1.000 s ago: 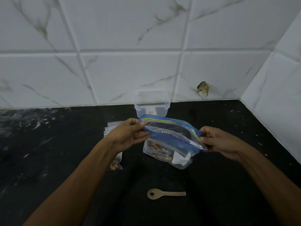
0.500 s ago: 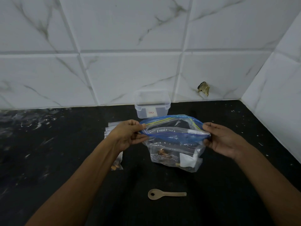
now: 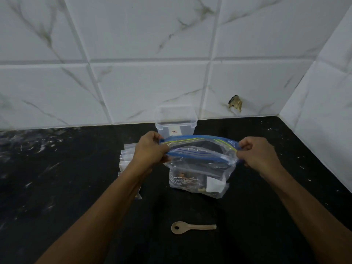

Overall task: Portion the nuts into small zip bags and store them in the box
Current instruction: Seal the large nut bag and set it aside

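A large clear zip bag [image 3: 198, 174] with a blue and yellow zip strip stands on the black counter, with nuts at its bottom. My left hand [image 3: 150, 149] pinches the left end of the zip strip and my right hand [image 3: 257, 153] pinches the right end, and the mouth gapes between them. Behind the bag, against the wall, stands a clear plastic box [image 3: 176, 121] with nothing visible inside. A stack of small zip bags [image 3: 126, 155] lies left of the big bag, partly hidden by my left forearm.
A small beige wooden spoon [image 3: 192, 228] lies on the counter [image 3: 57, 187] in front of the bag. White marble tiles form the back wall and the right side wall. A chipped hole [image 3: 235, 103] marks the back wall at the right.
The bag's top has swung level and risen a little, and its mouth has been pulled wider. Both hands moved apart along the zip strip.
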### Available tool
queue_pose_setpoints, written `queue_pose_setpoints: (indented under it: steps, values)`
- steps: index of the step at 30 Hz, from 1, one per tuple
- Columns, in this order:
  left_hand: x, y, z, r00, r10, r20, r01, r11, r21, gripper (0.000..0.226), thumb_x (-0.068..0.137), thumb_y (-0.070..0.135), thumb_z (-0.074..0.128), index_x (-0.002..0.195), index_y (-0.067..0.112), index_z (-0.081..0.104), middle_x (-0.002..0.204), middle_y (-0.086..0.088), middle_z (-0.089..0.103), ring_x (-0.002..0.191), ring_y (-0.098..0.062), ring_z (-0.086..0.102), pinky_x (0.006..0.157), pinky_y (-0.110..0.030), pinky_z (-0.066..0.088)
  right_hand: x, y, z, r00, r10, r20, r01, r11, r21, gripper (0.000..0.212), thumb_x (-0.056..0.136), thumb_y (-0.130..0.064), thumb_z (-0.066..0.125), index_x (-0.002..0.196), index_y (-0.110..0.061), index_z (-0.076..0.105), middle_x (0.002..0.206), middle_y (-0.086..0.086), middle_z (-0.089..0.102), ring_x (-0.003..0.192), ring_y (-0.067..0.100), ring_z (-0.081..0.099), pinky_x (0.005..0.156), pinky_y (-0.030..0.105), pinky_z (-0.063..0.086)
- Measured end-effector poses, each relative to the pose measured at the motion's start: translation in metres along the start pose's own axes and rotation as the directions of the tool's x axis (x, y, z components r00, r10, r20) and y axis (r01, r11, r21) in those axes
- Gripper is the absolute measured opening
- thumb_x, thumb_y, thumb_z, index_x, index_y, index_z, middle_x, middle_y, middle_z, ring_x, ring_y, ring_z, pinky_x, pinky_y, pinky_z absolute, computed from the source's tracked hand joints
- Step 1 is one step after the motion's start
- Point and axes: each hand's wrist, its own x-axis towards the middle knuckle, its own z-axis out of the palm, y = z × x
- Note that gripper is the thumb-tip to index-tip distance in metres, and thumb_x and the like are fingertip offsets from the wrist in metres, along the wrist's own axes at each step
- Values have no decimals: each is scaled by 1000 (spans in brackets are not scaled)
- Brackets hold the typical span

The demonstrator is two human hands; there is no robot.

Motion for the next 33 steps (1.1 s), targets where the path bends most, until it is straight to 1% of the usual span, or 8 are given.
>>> queue_pose_setpoints:
  steps: [2,5,9,11,18,25,29,33]
  values:
    - [-2,0,3,992,113,-58,-108,990,90,20,88,3,67,102,9,54,96,-6,61,67,-19,69,47,-21,56,2,-3,3,974,-133,-185,88,968,-234,17,81,-6,71,89,-17,60,84,-1,61,73,14,59,63,27,47]
    - [-2,-4,3,975,202,-97,-186,971,151,21,88,3,67,104,9,56,99,-3,61,66,-16,68,47,-17,53,5,-5,3,953,-194,-233,123,950,-286,18,84,-5,68,94,-18,59,99,5,59,81,14,57,61,25,47]
    - [2,-8,-5,976,189,-108,-165,966,201,17,87,2,64,101,11,65,97,-5,67,64,-18,71,61,-35,62,5,-24,-15,959,229,169,-273,909,316,17,94,-2,49,96,-10,64,97,12,62,61,11,54,51,26,50]
    - [4,-4,-7,983,170,-69,-150,961,232,13,87,2,61,94,12,67,88,-8,68,58,-18,69,56,-31,60,6,-28,-23,935,232,267,-317,884,344,23,96,-1,43,99,-7,65,96,15,62,58,11,52,52,26,50]
    - [10,4,-7,985,161,-61,-143,961,239,18,87,2,54,91,12,68,74,-8,68,45,-11,61,48,-25,52,14,-27,-23,994,-16,108,21,999,-37,33,92,-2,42,90,-17,71,84,6,65,61,14,56,54,25,45]
    - [4,3,-4,998,12,67,-17,998,63,11,96,11,57,95,1,62,58,-10,62,43,-15,60,47,-26,55,17,-21,-19,972,-204,120,237,852,-468,19,91,-24,53,96,-23,71,84,-5,66,76,14,61,69,31,46]
    - [0,10,3,991,-1,136,0,1000,6,12,100,11,51,91,4,56,54,-9,63,41,-15,60,42,-24,51,-1,-47,-8,864,-433,256,495,823,-277,36,85,-45,64,116,-25,65,112,-7,67,100,11,60,90,35,49]
    - [-3,20,13,961,-11,277,53,988,-143,15,102,15,49,89,8,53,48,-4,61,43,-16,61,63,-34,56,-7,-72,22,733,-489,473,667,651,-361,78,77,-54,70,143,-23,41,137,-1,53,121,20,51,100,35,42]
